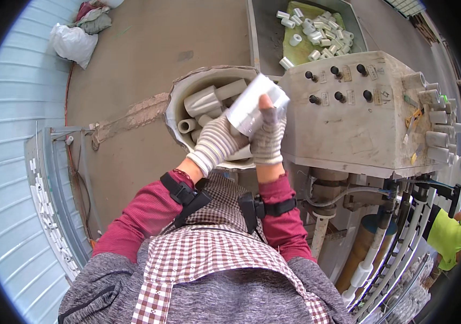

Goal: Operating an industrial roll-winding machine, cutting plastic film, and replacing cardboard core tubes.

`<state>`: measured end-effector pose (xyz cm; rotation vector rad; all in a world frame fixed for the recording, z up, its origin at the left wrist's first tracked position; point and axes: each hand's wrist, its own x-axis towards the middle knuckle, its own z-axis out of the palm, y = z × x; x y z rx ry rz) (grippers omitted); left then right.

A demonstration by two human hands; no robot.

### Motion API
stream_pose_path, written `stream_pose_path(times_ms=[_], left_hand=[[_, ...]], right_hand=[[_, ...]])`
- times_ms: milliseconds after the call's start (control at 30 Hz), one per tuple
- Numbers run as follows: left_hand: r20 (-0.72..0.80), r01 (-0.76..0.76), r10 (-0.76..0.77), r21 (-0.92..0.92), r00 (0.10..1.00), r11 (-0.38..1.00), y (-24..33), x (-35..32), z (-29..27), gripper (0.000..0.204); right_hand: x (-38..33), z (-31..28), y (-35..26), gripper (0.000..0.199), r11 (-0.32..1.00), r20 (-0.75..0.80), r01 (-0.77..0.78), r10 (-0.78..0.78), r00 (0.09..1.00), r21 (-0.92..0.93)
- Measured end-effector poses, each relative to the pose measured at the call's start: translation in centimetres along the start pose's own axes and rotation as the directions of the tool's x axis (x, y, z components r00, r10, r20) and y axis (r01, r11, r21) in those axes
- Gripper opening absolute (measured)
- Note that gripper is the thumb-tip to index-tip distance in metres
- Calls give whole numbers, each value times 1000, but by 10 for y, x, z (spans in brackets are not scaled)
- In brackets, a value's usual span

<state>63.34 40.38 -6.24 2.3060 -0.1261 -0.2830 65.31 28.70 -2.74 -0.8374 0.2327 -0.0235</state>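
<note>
A shiny roll of clear plastic film is held up between my two hands, tilted to the upper right. My left hand, in a striped knit glove, is closed around the roll's lower end. My right hand grips its right side, with the bare thumb lying along the film. Just beneath them stands a round tub holding several pale tube cores and a wider film-wrapped roll. My hands hide part of the tub's contents.
A control box with black knobs stands close on the right, tubes stacked along its far side. Beyond is a metal bin of film rolls. White bags lie far left. A person in a bright green top is lower right.
</note>
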Motion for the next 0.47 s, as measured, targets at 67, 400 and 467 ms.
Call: stream_pose_path(times_ms=[67,400,467], left_hand=[[199,-81,10,351,980,933,58,-29,-32,33],[-140,-38,27,-76,990,996,-18,-36,-48,76],[-63,-174,168,-96,984,980,-5,-45,-51,74]], right_hand=[[-18,-18,-5,58,999,-61,-44,44,997,5],[10,-17,-27,72,893,79,-353,345,935,278],[18,6,-31,76,978,315,-188,206,927,-85]])
